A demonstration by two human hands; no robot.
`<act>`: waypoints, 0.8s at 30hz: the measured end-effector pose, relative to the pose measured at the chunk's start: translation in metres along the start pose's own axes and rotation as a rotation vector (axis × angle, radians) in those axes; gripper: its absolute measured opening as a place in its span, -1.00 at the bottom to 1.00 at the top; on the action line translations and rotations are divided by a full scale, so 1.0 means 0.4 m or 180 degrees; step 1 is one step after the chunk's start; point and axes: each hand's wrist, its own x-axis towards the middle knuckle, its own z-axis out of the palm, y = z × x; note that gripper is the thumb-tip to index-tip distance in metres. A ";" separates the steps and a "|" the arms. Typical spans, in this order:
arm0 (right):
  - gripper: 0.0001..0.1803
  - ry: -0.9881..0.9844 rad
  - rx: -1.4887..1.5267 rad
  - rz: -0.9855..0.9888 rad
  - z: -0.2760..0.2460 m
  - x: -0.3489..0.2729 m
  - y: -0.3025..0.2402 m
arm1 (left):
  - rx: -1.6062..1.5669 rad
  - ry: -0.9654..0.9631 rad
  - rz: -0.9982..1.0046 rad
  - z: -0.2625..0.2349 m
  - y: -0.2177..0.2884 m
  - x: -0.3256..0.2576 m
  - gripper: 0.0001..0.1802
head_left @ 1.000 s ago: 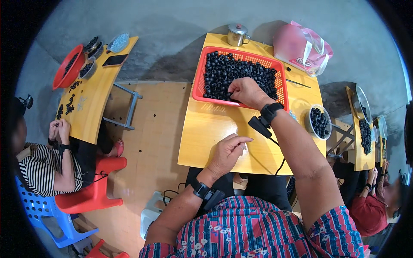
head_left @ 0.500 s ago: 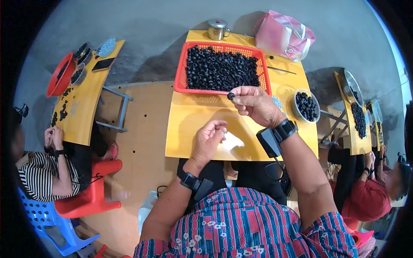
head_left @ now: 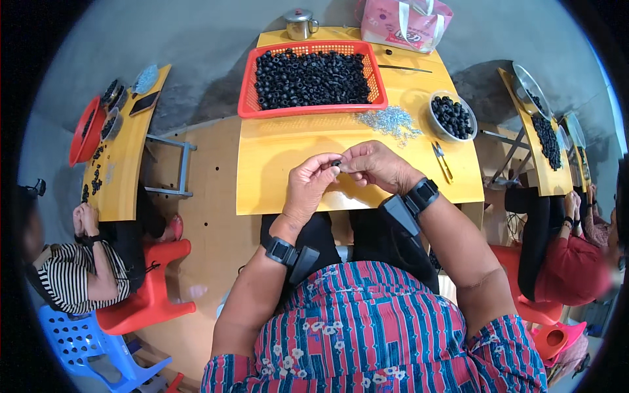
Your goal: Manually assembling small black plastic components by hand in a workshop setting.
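Note:
Over the near part of the yellow table my two hands meet. My left hand pinches a small black ring-shaped part between thumb and fingertips. Against it, my right hand is closed in a pinch; whatever its fingertips hold is too small or hidden to make out. Beyond the hands stands a red perforated basket heaped with black ring-shaped parts. A scatter of small clear bluish pieces lies between the basket and a clear tub of black parts.
Small yellow-handled snips lie right of my right hand. A thin dark rod, a lidded metal mug and a pink bag are at the table's far side. Seated people work at tables left and right.
My right hand has come from the basket's front edge toward me and met my left hand. The black part is now at my left fingertips. The view has shifted, uncovering the clear pieces and snips.

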 end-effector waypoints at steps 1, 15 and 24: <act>-0.87 0.0077 -0.0058 -0.0023 0.005 -0.002 0.003 | -0.0311 0.0066 -0.0161 0.004 -0.004 -0.005 -0.69; -0.68 0.1123 -0.0843 -0.1539 0.066 0.014 0.080 | -0.2000 0.0037 -0.0585 -0.014 -0.028 0.011 -0.84; -0.73 0.1135 -0.1587 -0.1856 0.056 0.003 0.076 | -0.1841 0.0013 -0.0593 -0.026 -0.038 0.011 -0.78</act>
